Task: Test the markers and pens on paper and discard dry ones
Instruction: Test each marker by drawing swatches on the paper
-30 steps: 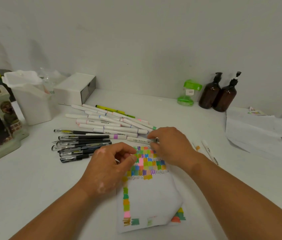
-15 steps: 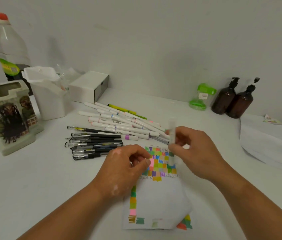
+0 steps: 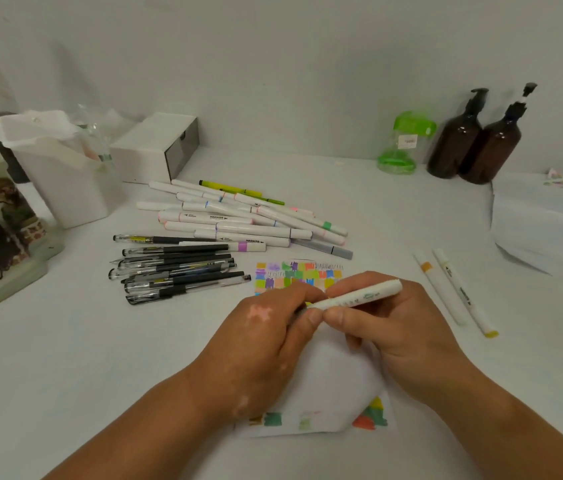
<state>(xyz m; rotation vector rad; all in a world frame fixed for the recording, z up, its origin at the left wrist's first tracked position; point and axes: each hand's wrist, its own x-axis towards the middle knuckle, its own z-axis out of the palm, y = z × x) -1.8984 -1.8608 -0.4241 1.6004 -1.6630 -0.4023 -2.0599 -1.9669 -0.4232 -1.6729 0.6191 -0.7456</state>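
Right grip point(image 3: 394, 327) is wrapping closed round a marker point(image 3: 359, 297) over the paper point(image 3: 328, 386) at 6 o'clock; left grip point(image 3: 266, 341) is pinching its tip end. Many swatches are showing; pile point(image 3: 238, 220) at 11 and pens point(image 3: 176, 268) at 10 are probably waiting, so roughly midway.

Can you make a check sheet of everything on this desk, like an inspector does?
Surface: white table, no spills seen.
Job's things: white marker over the swatched paper; marker pile and black pens behind, to the left; two markers lying to the right.
Clutter: white bin, white box, green container, brown bottles, paper stack.
Hands: right hand grips the white marker's barrel; left hand pinches its end.
Cables: nothing seen.
Surroundings: plain wall.
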